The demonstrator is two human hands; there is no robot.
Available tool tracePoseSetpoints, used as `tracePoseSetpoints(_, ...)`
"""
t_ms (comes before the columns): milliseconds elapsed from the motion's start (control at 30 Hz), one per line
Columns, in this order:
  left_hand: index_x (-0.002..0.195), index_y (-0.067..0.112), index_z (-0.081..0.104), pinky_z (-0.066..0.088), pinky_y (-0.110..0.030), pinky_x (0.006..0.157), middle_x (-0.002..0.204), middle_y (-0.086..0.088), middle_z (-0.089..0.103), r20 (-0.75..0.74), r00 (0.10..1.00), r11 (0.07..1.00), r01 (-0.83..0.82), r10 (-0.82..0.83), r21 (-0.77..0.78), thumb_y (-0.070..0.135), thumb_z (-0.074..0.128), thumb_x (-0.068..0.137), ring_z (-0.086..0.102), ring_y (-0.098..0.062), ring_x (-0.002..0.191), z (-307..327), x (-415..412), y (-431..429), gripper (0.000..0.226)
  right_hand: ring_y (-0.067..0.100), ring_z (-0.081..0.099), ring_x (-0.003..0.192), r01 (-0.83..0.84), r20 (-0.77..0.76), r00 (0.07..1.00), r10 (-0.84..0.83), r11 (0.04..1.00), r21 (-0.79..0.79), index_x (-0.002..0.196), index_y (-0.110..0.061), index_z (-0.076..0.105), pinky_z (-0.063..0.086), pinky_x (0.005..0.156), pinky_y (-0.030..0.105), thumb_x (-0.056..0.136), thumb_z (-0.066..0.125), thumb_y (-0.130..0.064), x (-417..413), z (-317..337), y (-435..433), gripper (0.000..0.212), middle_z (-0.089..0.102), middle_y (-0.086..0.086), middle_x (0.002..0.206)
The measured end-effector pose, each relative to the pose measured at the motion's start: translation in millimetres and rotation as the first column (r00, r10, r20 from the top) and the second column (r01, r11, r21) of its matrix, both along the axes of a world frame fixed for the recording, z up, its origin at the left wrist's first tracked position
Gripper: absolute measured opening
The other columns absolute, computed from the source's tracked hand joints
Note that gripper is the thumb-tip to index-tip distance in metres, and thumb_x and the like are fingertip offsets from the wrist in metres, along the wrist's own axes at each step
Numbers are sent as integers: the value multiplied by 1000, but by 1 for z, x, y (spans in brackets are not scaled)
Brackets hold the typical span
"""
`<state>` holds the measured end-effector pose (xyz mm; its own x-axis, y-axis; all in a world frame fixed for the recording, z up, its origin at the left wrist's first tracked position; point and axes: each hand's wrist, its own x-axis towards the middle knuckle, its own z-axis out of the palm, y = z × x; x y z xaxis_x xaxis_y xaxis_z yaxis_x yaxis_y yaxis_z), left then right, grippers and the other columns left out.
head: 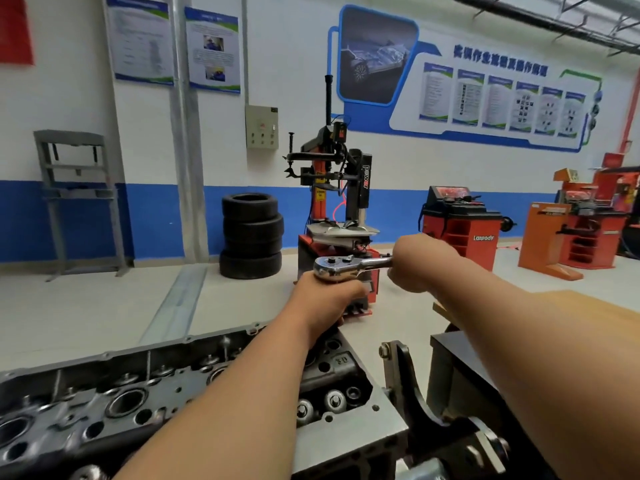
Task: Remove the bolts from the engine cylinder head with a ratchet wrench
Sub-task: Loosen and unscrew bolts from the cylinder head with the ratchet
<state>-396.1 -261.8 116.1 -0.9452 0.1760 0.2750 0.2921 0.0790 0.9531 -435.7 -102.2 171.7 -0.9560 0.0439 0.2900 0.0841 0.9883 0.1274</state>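
Step in hand: I judge I am in the middle of loosening one bolt at the far right end of the cylinder head [145, 386]. The head lies on the stand in front of me, top face up w/ open bores and holes.

The ratchet wrench [341, 266] stands high above this end, its handle approx. level and pointing to the right. My right hand [420, 268] is closed round the handle. My left hand [323, 301] is curled just under the wrench head and steadies it, prob. round an extension bar. I cannot see the bar itself, bc the hand and wrist cover it. The bolt and socket below are also hidden, so I cannot tell how far the bolt is out.

Next move, as I judge it: swing the handle w/ the right hand to loosen, then ratchet back. The left hand must keep the tool upright, so that the socket does not tip off the bolt. When the bolt turns free, lift it out and go to the next hole.

Behind, well apart: a tyre changer [332, 188] and a stack of tyres [251, 235] on the floor.
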Motion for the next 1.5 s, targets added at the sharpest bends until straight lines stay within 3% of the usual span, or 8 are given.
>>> tracePoseSetpoints(200,67,23,72,43,-28,54,52,1,50,23,992,985,121,-124,126,22,73,80,45,-13,49,-1,-4,-5,13,19,49,68,-109,0,994,109,994,20,86,-17,56,35,54,30,87,52,-20,-43,1,-26,5,51,1,76)
tracePoseSetpoints(300,64,29,70,37,-25,48,47,8,39,29,996,988,81,-86,133,34,72,81,35,-9,42,-1,-4,-2,18,20,48,73,-111,-35,993,113,993,36,88,-18,55,38,67,33,87,52,-19,-39,-2,-22,4,50,1,76)
tracePoseSetpoints(433,47,24,64,36,-23,50,39,12,47,17,999,996,-34,33,80,21,67,82,42,-5,35,-2,-5,5,36,26,46,92,-21,-23,1000,21,1000,12,79,-16,47,33,93,46,88,47,-14,-17,-6,-6,9,50,5,90)
tracePoseSetpoints(633,47,18,62,39,-22,48,39,10,51,-8,992,992,-125,125,5,6,63,78,45,-5,37,-2,2,6,33,31,42,97,130,55,990,-130,992,9,106,-15,53,35,91,46,88,52,-14,43,-2,-2,18,50,9,108)
tracePoseSetpoints(833,60,19,54,37,-25,52,51,7,51,-51,972,969,-233,229,-86,14,64,84,48,-13,53,0,5,9,26,19,55,77,60,70,996,-60,998,2,107,-16,52,49,68,31,88,54,-23,122,-7,-8,21,52,-1,81)
tracePoseSetpoints(1000,81,5,64,50,-35,67,79,-18,66,-147,949,929,-305,278,-208,6,54,89,63,-36,77,2,10,9,14,11,36,57,-170,67,984,167,984,46,114,-21,38,26,45,27,91,48,-35,187,-16,-34,29,38,-5,73)
tracePoseSetpoints(1233,86,11,68,44,-28,61,74,-5,64,-67,975,964,-219,211,-153,15,60,88,51,-18,59,-1,10,4,10,15,47,64,-147,193,972,133,987,58,116,-15,44,39,51,28,86,51,-10,167,-1,-33,31,45,-1,76)
tracePoseSetpoints(1500,76,20,68,44,-24,56,48,18,59,-23,995,995,-96,96,-7,12,70,79,52,-5,53,-6,0,3,9,27,54,94,58,113,992,-59,998,12,119,-14,50,49,87,42,87,45,-5,68,-2,5,34,50,5,91)
